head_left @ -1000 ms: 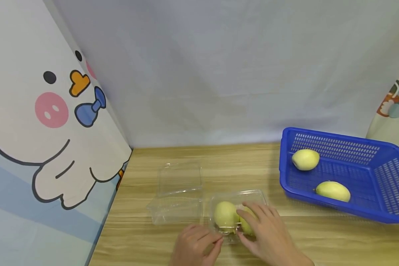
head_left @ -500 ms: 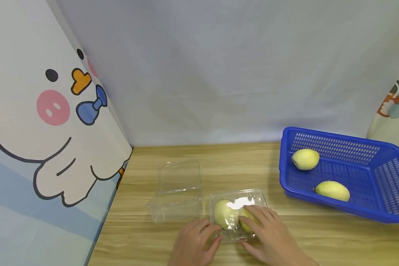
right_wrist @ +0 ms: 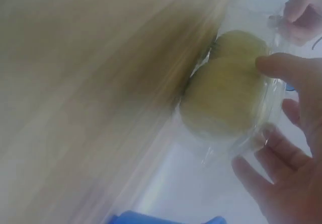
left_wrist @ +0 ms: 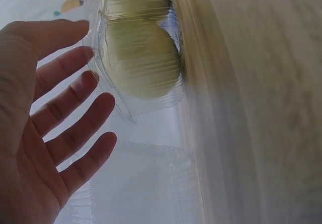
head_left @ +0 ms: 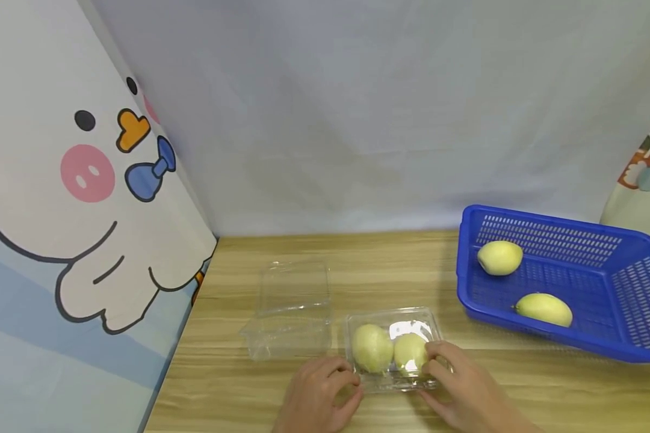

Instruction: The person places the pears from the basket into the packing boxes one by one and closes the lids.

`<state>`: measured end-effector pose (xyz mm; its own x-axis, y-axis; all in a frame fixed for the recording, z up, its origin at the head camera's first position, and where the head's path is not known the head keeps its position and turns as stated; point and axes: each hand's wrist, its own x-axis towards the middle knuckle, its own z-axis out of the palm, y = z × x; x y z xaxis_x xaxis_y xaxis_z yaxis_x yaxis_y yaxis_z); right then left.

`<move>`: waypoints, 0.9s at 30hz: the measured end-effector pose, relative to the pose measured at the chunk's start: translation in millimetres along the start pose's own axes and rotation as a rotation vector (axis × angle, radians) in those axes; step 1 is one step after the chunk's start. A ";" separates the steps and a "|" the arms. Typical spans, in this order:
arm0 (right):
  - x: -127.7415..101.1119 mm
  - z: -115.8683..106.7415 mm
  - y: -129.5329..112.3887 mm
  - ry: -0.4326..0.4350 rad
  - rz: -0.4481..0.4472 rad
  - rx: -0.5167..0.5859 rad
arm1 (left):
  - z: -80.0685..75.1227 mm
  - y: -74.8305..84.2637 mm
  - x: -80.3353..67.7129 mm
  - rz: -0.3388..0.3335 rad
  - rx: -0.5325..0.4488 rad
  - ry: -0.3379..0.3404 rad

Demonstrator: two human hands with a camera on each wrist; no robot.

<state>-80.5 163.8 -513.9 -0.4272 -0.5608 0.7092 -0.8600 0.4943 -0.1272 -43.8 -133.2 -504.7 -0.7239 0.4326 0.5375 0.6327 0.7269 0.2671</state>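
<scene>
A clear plastic clamshell box lies on the wooden table with its lid down over two round, pale yellow fruits. At its near left corner, my left hand pinches the rim between thumb and forefinger. The left wrist view shows the other fingers of that hand spread beside the box. My right hand holds the near right corner, thumb at the front side and fingertips on the lid edge. In the right wrist view the right thumb overlaps the fruit behind the clear wall.
Left of the box stands a second clear clamshell, its lid raised at the back. A blue plastic basket at the right holds two more yellow fruits. A grey-white cloth wall closes off the table's back edge.
The lid's near edge has come down onto the box. My right hand has slid from over the right fruit to the near right corner; my left hand stays at the left corner.
</scene>
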 end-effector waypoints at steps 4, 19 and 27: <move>-1.9 -6.8 1.0 -0.026 0.018 0.004 | -1.6 0.5 0.1 0.003 0.028 -0.035; -7.6 -15.6 4.2 -0.130 0.028 -0.034 | 5.6 -6.1 2.9 0.157 0.122 0.073; -9.3 -17.4 6.0 -0.132 0.023 -0.054 | 6.3 -3.5 3.7 0.116 0.114 0.078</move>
<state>-76.9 183.5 -509.2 -0.4830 -0.6293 0.6088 -0.8344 0.5415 -0.1023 -50.4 -130.8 -508.7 -0.6212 0.4779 0.6211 0.6725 0.7319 0.1094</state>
